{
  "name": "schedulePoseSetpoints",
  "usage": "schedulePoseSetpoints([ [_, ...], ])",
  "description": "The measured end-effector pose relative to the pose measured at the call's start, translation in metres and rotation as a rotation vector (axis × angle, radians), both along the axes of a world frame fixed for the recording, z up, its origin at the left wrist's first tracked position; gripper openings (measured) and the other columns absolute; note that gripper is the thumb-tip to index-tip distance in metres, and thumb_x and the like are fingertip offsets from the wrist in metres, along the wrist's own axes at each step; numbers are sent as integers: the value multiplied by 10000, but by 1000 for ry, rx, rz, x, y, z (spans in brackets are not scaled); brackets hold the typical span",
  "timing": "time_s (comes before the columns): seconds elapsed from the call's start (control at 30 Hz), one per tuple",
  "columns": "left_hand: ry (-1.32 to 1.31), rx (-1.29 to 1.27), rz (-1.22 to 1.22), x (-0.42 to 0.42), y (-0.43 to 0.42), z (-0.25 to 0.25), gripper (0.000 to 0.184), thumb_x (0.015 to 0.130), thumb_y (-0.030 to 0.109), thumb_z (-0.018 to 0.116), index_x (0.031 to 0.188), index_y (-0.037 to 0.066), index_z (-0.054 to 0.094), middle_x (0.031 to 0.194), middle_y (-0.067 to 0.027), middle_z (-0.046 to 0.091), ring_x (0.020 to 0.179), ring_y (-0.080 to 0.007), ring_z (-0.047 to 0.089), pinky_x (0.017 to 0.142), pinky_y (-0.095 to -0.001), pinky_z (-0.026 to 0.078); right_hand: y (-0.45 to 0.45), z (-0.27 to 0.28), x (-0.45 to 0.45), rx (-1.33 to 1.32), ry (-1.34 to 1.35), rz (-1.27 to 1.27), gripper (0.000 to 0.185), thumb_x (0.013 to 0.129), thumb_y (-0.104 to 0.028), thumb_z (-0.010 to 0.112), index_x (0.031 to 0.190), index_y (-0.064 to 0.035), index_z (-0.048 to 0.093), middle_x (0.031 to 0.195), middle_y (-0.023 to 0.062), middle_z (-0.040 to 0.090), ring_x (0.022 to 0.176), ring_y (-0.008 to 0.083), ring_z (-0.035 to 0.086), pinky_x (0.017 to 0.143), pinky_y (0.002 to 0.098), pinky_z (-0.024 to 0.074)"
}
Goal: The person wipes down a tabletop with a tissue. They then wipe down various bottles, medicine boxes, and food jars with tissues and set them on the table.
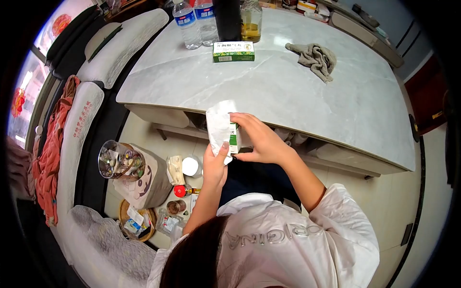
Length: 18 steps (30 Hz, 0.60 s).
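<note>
In the head view, my left hand point(216, 161) grips the lower part of a white paper point(218, 126), with its thumb across the front. My right hand point(258, 139) holds a small green and white box point(234, 138) from the right, fingers over its top and thumb near its bottom. The box is partly hidden behind the paper and my fingers. Both hands are close together before the near edge of the marble-look table point(269, 96). Farther back on the table lies another green and white box point(234, 52).
Water bottles point(187, 26), a black container point(227, 19) and a glass jar point(251, 21) stand at the table's back. A grey cloth point(317, 60) lies at right. At lower left are a clear bin point(108, 161), a basket point(123, 211) and a sofa point(89, 120).
</note>
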State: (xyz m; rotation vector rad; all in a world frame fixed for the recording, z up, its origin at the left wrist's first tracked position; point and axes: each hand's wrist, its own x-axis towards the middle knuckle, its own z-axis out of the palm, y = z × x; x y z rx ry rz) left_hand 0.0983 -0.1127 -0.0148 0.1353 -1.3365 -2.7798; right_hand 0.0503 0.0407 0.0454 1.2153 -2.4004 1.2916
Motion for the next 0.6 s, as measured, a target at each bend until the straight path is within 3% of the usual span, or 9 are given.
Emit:
schedulePoseSetpoints([
  [0.03, -9, 14, 27, 0, 0, 1, 281, 835, 106, 570, 1071, -19, 482, 1005, -89, 568, 868, -141, 558, 758, -275, 457, 0, 3, 0, -56, -51, 17, 601, 629, -177, 699, 1139, -23, 420, 1272, 167, 381, 1194, 279, 371, 978, 373, 318],
  [0.13, -12, -40, -32, 1, -1, -4, 259, 837, 118, 571, 1045, -21, 502, 962, -92, 582, 822, -145, 569, 717, -276, 468, 5, -17, -10, -310, -552, -2, 490, 701, -128, 654, 1128, -33, 434, 1205, 143, 448, 1096, 205, 464, 892, 319, 398],
  [0.17, 13, -62, -21, 1, 2, -7, 246, 843, 134, 567, 1020, -28, 514, 935, -92, 591, 792, -148, 573, 690, -274, 471, 4, -20, -15, -355, -734, -50, 427, 731, -90, 629, 1113, -36, 447, 1092, 102, 515, 959, 136, 516, 796, 262, 440],
  [0.27, 0, -64, 16, -3, 5, -12, 259, 846, 150, 564, 1021, -33, 509, 933, -93, 592, 776, -148, 575, 672, -274, 471, 6, -18, -16, -306, -752, -102, 384, 752, -75, 608, 1101, -28, 455, 999, 71, 541, 856, 115, 532, 736, 235, 452],
  [0.3, -11, -66, 68, -3, 9, -7, 224, 857, 154, 546, 978, -34, 540, 893, -89, 599, 767, -129, 569, 676, -264, 467, 6, -11, -14, -336, -697, -87, 413, 744, -62, 606, 1126, -27, 454, 1022, 87, 540, 915, 138, 537, 789, 262, 452],
  [0.4, -47, -399, 215, -7, 0, -12, 212, 866, 154, 529, 937, -41, 573, 840, -79, 604, 736, -100, 553, 665, -238, 446, 24, 18, -25, -393, -645, -100, 463, 732, -42, 607, 1165, -36, 444, 1054, 97, 535, 981, 179, 533, 856, 299, 439],
  [0.53, 21, -586, 313, -15, -24, -28, 225, 868, 171, 531, 928, -41, 579, 806, -68, 602, 685, -101, 547, 636, -238, 447, 75, 53, -88, -290, -327, -226, 536, 712, -13, 607, 1209, -50, 411, 1182, 125, 477, 1092, 238, 475, 925, 333, 397],
  [0.6, 4, -434, 316, -20, -27, -31, 253, 882, 192, 508, 962, -42, 562, 822, -71, 604, 681, -106, 550, 633, -232, 443, 100, 56, -141, -169, -348, -258, 547, 709, -7, 603, 1217, -51, 403, 1217, 122, 453, 1118, 235, 455, 931, 330, 389],
])
